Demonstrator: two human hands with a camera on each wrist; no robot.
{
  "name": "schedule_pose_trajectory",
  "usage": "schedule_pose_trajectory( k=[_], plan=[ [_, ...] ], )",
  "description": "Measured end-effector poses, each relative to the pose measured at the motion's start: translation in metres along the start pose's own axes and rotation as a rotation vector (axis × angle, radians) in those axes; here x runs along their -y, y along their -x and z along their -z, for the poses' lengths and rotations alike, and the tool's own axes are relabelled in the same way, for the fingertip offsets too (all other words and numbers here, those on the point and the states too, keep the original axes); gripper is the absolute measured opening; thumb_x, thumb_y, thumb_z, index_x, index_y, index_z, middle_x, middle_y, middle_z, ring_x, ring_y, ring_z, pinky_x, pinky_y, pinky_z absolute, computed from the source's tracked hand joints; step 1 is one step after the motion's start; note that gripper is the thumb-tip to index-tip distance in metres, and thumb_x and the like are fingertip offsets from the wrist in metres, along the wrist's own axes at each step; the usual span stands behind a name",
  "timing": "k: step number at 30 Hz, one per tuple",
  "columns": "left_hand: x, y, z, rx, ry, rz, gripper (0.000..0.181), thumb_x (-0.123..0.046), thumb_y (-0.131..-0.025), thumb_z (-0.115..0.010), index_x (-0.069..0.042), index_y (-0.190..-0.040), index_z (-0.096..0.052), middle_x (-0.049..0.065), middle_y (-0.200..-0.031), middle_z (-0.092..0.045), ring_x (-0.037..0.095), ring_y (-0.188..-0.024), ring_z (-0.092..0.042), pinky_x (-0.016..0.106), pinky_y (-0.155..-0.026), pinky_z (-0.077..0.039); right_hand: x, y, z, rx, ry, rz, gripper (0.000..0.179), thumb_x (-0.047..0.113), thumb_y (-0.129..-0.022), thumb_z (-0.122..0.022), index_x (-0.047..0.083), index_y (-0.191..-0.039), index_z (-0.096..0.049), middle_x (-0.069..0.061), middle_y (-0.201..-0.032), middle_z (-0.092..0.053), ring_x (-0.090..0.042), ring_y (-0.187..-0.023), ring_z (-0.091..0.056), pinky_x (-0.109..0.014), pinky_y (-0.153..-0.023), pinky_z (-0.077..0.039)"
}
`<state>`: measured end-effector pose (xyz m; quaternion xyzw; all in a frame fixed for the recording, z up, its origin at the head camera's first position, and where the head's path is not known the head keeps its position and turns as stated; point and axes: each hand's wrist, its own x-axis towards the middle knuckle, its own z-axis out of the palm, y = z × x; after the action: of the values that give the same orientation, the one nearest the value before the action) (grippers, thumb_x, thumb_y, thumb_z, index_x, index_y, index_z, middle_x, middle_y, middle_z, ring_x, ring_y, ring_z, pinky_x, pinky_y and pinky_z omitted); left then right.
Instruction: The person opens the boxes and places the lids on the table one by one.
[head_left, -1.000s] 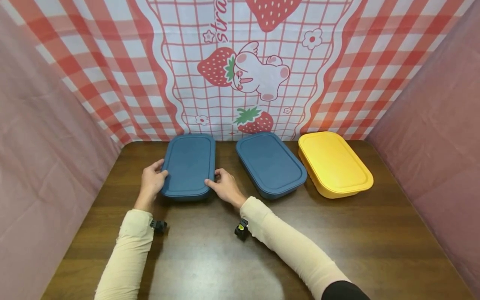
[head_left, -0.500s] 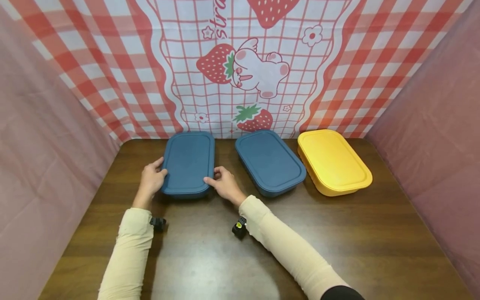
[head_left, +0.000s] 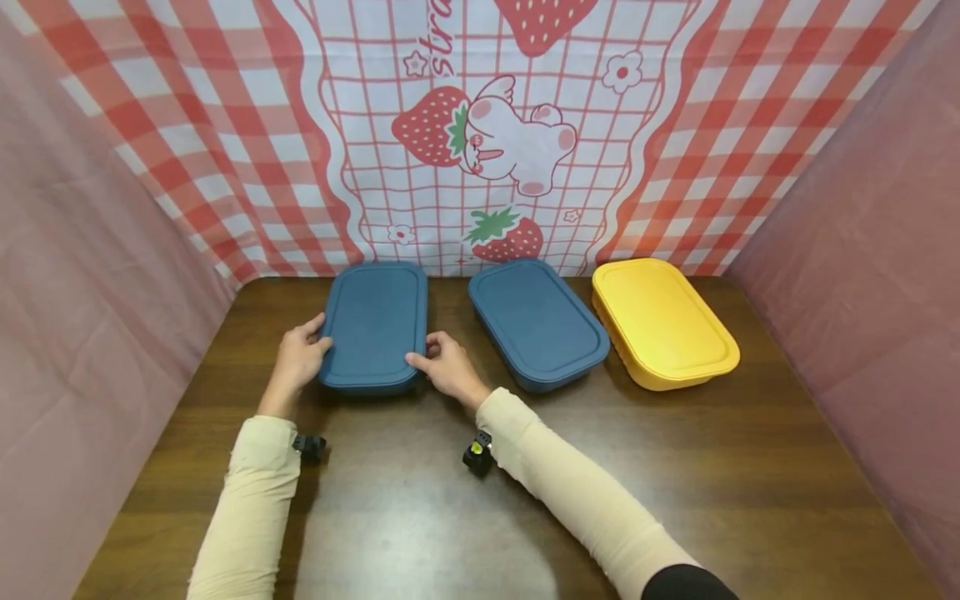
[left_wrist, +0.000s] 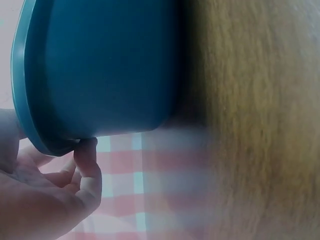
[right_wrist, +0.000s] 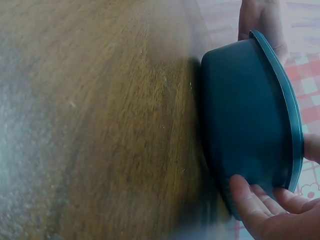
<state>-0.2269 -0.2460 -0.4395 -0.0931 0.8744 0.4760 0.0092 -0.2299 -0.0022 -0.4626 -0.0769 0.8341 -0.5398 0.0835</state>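
A blue lidded storage box (head_left: 375,325) sits at the left of the table's back edge. My left hand (head_left: 300,354) grips its left edge, thumb over the lid; in the left wrist view that hand (left_wrist: 55,185) has its fingers curled beneath the lid's rim. Opposite, my right hand (head_left: 448,367) holds the right edge, its thumb on the lid. Seen from the right wrist, the fingers (right_wrist: 241,192) lie against the box's side wall (right_wrist: 245,115) below the rim. The lid is on, so the inside of the box is hidden.
A second blue lidded box (head_left: 538,321) stands slightly turned to the right of my right hand. Beside it is a yellow lidded box (head_left: 663,321). A strawberry-print checked cloth (head_left: 495,150) hangs behind the brown wooden table (head_left: 420,517), with pink cloth (head_left: 847,225) at the sides.
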Motion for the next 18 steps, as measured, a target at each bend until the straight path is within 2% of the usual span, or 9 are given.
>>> schedule_pose_trajectory(
  k=[2,5,9,13,18],
  plan=[
    [0.0002,-0.0007,0.0015,0.006,-0.015,-0.003,0.054,-0.007,-0.097,-0.047,-0.002,-0.149,-0.033,0.034,-0.146,-0.039,0.035,-0.127,-0.048,0.043,-0.101,-0.045,0.0013,-0.0002,-0.0001,0.007,-0.002,-0.011,0.041,0.023,-0.089,-0.070,-0.003,-0.117,-0.056,-0.021,-0.106,-0.067,-0.017,-0.072,-0.060,-0.022,-0.063,-0.048],
    [-0.0001,-0.0007,0.0025,0.005,-0.052,-0.019,0.054,-0.008,-0.097,-0.048,-0.001,-0.149,-0.034,0.035,-0.143,-0.040,0.036,-0.124,-0.050,0.043,-0.100,-0.046,0.0021,0.0002,-0.0006,0.000,0.002,-0.017,0.040,0.023,-0.089,-0.071,-0.002,-0.116,-0.057,-0.021,-0.105,-0.068,-0.016,-0.073,-0.060,-0.021,-0.064,-0.047],
    [0.0000,-0.0005,0.0045,0.002,-0.185,-0.084,0.055,-0.010,-0.097,-0.049,0.003,-0.148,-0.034,0.036,-0.139,-0.042,0.042,-0.123,-0.050,0.050,-0.104,-0.041,0.0020,0.0005,-0.0012,-0.010,0.013,-0.013,0.041,0.024,-0.090,-0.070,-0.003,-0.118,-0.057,-0.020,-0.105,-0.068,-0.022,-0.081,-0.064,-0.025,-0.069,-0.050],
    [-0.0007,0.0018,0.0064,-0.017,-0.311,-0.153,0.053,-0.013,-0.097,-0.050,0.007,-0.145,-0.038,0.036,-0.139,-0.040,0.048,-0.126,-0.043,0.056,-0.109,-0.033,0.0013,0.0005,-0.0012,-0.015,0.022,-0.015,0.044,0.025,-0.090,-0.070,-0.003,-0.121,-0.056,-0.020,-0.107,-0.068,-0.025,-0.087,-0.066,-0.029,-0.073,-0.053],
    [-0.0030,0.0083,0.0066,-0.054,-0.358,-0.156,0.051,-0.017,-0.097,-0.053,0.006,-0.141,-0.044,0.033,-0.141,-0.039,0.049,-0.132,-0.035,0.058,-0.110,-0.029,0.0019,0.0012,-0.0017,-0.013,0.033,-0.011,0.044,0.026,-0.091,-0.069,-0.003,-0.121,-0.056,-0.020,-0.107,-0.068,-0.025,-0.087,-0.065,-0.031,-0.074,-0.053]
  ],
)
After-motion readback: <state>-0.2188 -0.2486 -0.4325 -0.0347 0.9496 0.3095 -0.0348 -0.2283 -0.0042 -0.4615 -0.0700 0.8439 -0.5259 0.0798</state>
